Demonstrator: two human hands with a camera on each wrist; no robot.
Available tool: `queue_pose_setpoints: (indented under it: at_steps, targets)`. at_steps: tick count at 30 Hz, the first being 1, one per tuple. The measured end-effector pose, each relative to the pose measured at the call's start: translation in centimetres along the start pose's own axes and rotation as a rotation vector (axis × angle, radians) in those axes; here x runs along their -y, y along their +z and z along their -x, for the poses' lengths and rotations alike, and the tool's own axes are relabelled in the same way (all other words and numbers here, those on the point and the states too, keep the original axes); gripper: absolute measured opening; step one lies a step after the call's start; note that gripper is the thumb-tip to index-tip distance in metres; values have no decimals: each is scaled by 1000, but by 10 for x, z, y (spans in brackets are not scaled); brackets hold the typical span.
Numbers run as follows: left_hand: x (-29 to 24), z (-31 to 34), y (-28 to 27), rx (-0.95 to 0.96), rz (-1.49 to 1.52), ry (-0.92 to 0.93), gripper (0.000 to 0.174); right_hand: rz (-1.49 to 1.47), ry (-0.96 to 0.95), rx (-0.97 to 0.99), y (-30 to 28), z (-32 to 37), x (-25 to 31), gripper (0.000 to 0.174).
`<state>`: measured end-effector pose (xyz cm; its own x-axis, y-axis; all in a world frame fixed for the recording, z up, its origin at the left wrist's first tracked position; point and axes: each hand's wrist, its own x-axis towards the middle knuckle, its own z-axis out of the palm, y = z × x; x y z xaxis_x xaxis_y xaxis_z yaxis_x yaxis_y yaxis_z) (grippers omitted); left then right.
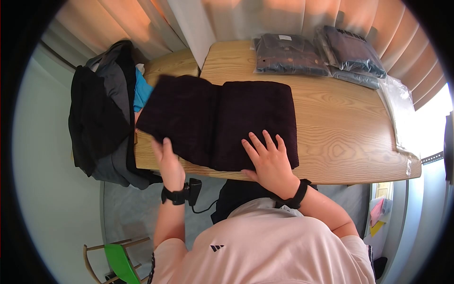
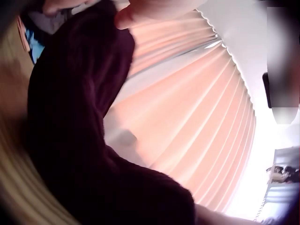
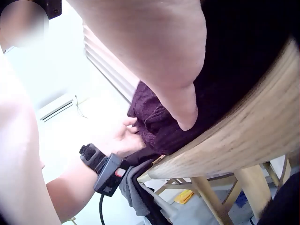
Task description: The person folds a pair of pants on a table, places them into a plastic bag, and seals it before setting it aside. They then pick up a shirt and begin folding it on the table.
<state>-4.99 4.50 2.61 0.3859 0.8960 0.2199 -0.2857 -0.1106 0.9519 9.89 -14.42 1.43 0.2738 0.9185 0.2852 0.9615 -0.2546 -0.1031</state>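
Observation:
A folded dark purple cloth [image 1: 255, 118] lies on the wooden table, its left part raised and slightly blurred. My left hand [image 1: 169, 165] holds the near left edge of that part, thumb on top and fingers mostly hidden beneath. In the left wrist view the lifted cloth [image 2: 84, 108] hangs from between thumb and fingers [image 2: 58, 5]. Flat on the right part of the cloth rests my right hand [image 1: 272, 161], its fingers spread. The right wrist view shows the right hand [image 3: 164, 56] close up, with the left hand [image 3: 127, 139] beyond at the cloth's edge.
Black and grey garments [image 1: 101, 118] are heaped left of the table [image 1: 340, 123], beside a blue cloth [image 1: 142, 90]. Bagged folded garments [image 1: 288, 54] and more packages [image 1: 354, 52] stand along the back. A clear plastic bag [image 1: 399, 113] lies at the right edge. A green chair [image 1: 120, 262] stands lower left.

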Motion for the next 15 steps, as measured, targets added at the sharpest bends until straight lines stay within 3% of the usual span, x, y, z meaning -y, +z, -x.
queue_pose_setpoints:
  at_steps: [2,4,6,7,8,10,13,15]
  targets:
    - [11,11,-14,-434,-252,171,54,-9,16,10,-2,-1,1,70]
    - [5,25,-14,-473,-403,269,51,-1,23,12,1,-3,1,68]
    - [4,38,-13,-143,-457,404,46,7,24,25,3,-3,1,66]
    - [1,41,-10,27,-408,345,37,-6,44,20,4,-3,0,63]
    - [-2,43,-2,93,-506,446,24,-17,65,13,4,-4,0,60]
    - [0,52,3,362,-556,344,17,-115,103,-45,3,-5,-3,53]
    - [4,50,27,621,-555,435,16,-722,294,-273,-11,-3,-14,47]
    - [10,50,42,692,-582,425,18,-964,449,-396,-18,6,-24,34]
